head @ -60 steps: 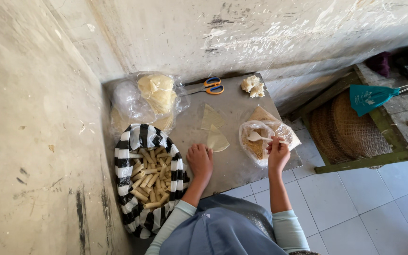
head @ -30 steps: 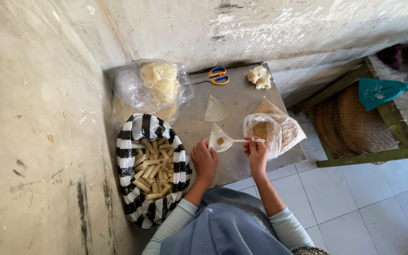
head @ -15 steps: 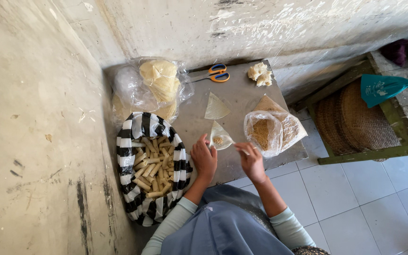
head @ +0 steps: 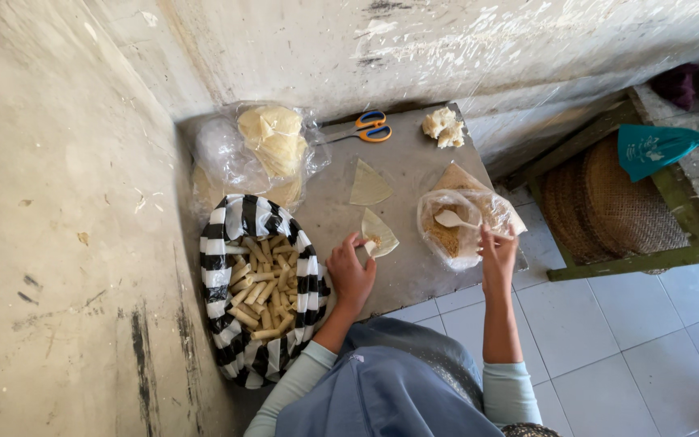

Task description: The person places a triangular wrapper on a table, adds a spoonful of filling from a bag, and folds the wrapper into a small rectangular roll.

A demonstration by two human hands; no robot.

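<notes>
Left hand [head: 351, 273] on wrapper [head: 379, 233]; right hand [head: 497, 252] at filling bag [head: 455, 231]

On the grey table [head: 414, 162], the left hand [head: 351, 273] touches a triangular pastry wrapper [head: 379, 233] holding a bit of filling. The right hand [head: 498, 252] rests at a clear bag of brown filling [head: 446, 235] with a white spoon [head: 453, 218]. A striped basket [head: 228, 267] holds rolled pastries [head: 264, 283].

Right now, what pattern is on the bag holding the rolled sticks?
Black and white stripes on the bag, clearest in the head view.
</notes>
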